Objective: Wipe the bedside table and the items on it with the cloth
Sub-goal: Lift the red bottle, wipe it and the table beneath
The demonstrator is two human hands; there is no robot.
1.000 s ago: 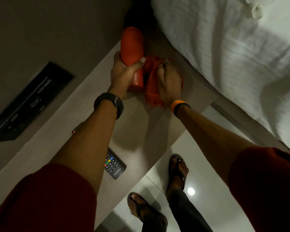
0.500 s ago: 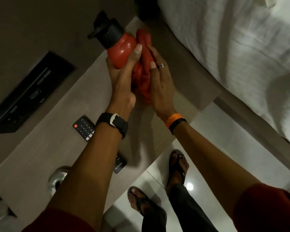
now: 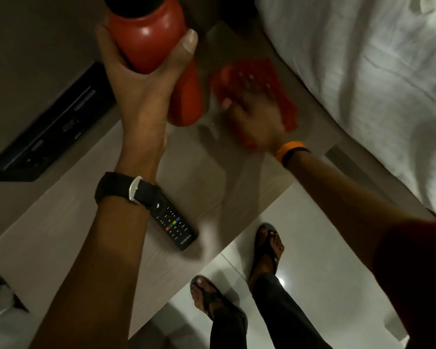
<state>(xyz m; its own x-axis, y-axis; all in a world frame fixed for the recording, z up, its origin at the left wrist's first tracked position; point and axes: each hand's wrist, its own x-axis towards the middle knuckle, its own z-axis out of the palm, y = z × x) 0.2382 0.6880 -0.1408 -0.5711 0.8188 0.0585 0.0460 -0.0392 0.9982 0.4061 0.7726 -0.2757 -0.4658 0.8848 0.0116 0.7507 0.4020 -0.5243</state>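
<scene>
A: On the far left, a dark wall panel point(image 3: 48, 132), too dim to read. Then the left hand point(image 3: 146, 79), wrapped firmly round the red bottle point(image 3: 159, 46), thumb on one side, fingers on the other.

B: Held up off the counter point(image 3: 212, 187)? Looks so, probably to free the patch underneath for wiping. Hard to be sure whether the base touches the top or hangs just above it.

A: Agreed. Also cut off: the black cap of the bottle, lost at the upper edge.

B: Lower down, a black remote point(image 3: 176, 227), flat on the counter, partly hidden under the left wrist and its watch. Not yet wiped, as a guess only.

A: Then to the right, the right hand point(image 3: 252, 109), spread flat and pressing the red cloth point(image 3: 259, 79) down on the counter, just beside the bottle and near the bed point(image 3: 363, 71).

B: Blurred, so likely in a wiping stroke. Fingers hard to count, edges of the cloth smeared.

A: Bottom left corner, something pale at the frame edge. Impossible to name.
</scene>
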